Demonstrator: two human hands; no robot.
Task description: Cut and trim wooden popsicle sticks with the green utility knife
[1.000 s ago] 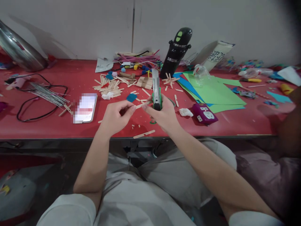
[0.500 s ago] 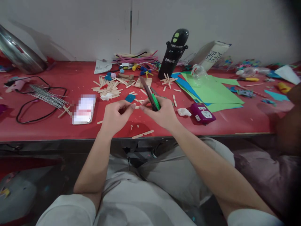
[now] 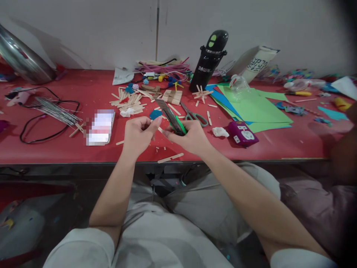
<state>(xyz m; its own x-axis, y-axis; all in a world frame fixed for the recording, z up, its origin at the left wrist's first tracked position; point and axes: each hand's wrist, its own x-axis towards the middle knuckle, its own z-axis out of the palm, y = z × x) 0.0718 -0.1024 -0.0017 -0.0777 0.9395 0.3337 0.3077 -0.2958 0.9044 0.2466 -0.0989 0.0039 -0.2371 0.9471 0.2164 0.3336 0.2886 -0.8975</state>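
Observation:
My left hand [image 3: 139, 137] is closed, its thumb and forefinger pinching one end of a short wooden craft stick [image 3: 160, 130]. Closed around a green and dark box cutter [image 3: 175, 121] is my right hand [image 3: 192, 137]; the blade points up and to the left. The right thumb and fingertips also meet the stick's other end, so the stick spans the gap between both hands. Under them on the red table lie small wooden chips [image 3: 157, 149] and a notched craft stick [image 3: 170, 158]. Scissors [image 3: 195, 116] rest just beyond my right hand.
A phone [image 3: 100, 127] and thin metal wires [image 3: 55, 111] lie to the left. Behind my hands is a pile of craft sticks [image 3: 131, 102]. A black bottle [image 3: 208, 61], green paper [image 3: 259, 106] and a purple power adapter [image 3: 243, 134] stand or lie rightward. Another person's arm shows far right.
The box cutter has tilted further left and lower in my right hand. The craft stick has turned from nearly level to slanted. The scissors show more fully.

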